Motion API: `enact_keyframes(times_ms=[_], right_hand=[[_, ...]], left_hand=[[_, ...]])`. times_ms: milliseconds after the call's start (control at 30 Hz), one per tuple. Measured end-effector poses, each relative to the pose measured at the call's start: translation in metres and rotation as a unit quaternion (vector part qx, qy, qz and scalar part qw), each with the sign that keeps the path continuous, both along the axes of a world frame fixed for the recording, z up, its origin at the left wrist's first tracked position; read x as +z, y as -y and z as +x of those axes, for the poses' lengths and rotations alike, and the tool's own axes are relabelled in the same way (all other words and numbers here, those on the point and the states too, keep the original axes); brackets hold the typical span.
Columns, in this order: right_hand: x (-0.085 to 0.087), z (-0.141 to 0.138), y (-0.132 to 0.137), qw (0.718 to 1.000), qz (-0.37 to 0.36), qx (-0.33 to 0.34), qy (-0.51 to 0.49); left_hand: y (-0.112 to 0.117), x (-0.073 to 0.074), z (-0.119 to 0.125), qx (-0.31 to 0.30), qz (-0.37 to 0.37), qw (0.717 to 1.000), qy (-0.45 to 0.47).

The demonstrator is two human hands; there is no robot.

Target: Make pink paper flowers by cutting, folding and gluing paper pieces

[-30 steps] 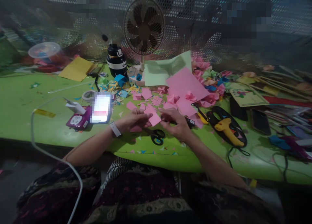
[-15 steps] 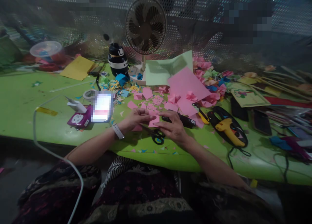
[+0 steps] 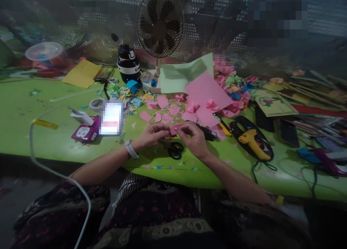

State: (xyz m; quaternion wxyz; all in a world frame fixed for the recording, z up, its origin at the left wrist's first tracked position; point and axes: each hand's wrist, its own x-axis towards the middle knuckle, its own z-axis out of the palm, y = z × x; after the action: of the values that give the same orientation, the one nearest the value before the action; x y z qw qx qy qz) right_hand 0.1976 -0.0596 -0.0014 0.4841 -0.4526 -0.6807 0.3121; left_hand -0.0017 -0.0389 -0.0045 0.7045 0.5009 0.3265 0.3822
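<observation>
A small piece of pink paper (image 3: 174,130), looking folded over, is pinched between both hands above the near middle of the table. My left hand (image 3: 152,135), with a white band at its wrist, has thumb and fingers closed on the paper's left side. My right hand (image 3: 193,137) grips the right side between thumb and forefinger. Just below the paper lie scissors (image 3: 176,150) with black handles, their blades partly hidden near my left hand. Pink paper scraps (image 3: 168,116) are scattered beyond my fingers.
A lit phone (image 3: 110,118) leans by a purple socket box (image 3: 85,131) at left. Behind stand a fan (image 3: 159,25) and a dark bottle (image 3: 128,65). A yellow glue gun (image 3: 253,142) lies at right, past a cutter (image 3: 224,126). Pink paper sheets (image 3: 207,93) lie behind.
The pink paper was flat and upright between my hands; now it appears folded smaller. My right hand has closed from spread fingers into a pinch. The view has shifted slightly.
</observation>
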Motion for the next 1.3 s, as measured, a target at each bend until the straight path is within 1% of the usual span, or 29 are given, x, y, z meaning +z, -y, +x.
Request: enact_keyframes(times_ms=[67, 233, 400, 600, 800, 933, 967, 1067, 1100, 1167, 1233, 1300], right_hand=[[0.001, 0.0, 0.0, 1.0, -0.005, 0.005, -0.006], [0.003, 0.0, 0.001, 0.999, -0.031, 0.025, -0.018], [0.002, 0.0, 0.0, 0.999, -0.036, 0.02, -0.021], [0.003, -0.001, 0.001, 0.998, -0.05, 0.029, -0.03], [0.003, -0.002, 0.001, 0.998, -0.061, 0.021, -0.029], [0.004, 0.002, 0.0, 0.997, -0.06, -0.026, -0.033], [0.006, 0.003, 0.0, 0.997, -0.069, -0.027, -0.028], [0.01, 0.004, 0.001, 0.993, -0.11, 0.03, 0.025], [0.011, 0.004, 0.001, 0.992, -0.111, 0.047, 0.046], [0.012, 0.003, 0.002, 0.992, -0.082, 0.053, 0.078], [0.012, 0.001, 0.002, 0.994, -0.038, 0.044, 0.094], [0.011, 0.0, 0.002, 0.993, -0.014, 0.044, 0.106]], left_hand=[[0.001, 0.0, 0.001, 0.001, -0.009, 1.0, 0.01], [0.0, -0.005, 0.006, 0.022, 0.009, 1.0, -0.009], [0.0, -0.009, 0.007, 0.027, 0.008, 1.0, -0.013], [0.0, -0.01, 0.006, 0.034, 0.013, 0.999, -0.014], [0.0, -0.009, 0.007, 0.036, 0.008, 0.999, -0.018], [0.0, -0.009, 0.005, 0.043, 0.013, 0.999, -0.03], [0.0, -0.009, 0.005, 0.041, 0.014, 0.998, -0.036], [0.001, -0.007, 0.005, 0.024, 0.007, 0.999, -0.033], [0.002, -0.006, 0.005, 0.019, 0.003, 0.999, -0.028], [0.002, -0.004, 0.005, 0.01, -0.005, 1.0, -0.023], [0.003, -0.002, 0.004, 0.002, -0.02, 1.0, -0.021], [0.003, 0.0, 0.004, -0.012, -0.042, 0.999, -0.019]])
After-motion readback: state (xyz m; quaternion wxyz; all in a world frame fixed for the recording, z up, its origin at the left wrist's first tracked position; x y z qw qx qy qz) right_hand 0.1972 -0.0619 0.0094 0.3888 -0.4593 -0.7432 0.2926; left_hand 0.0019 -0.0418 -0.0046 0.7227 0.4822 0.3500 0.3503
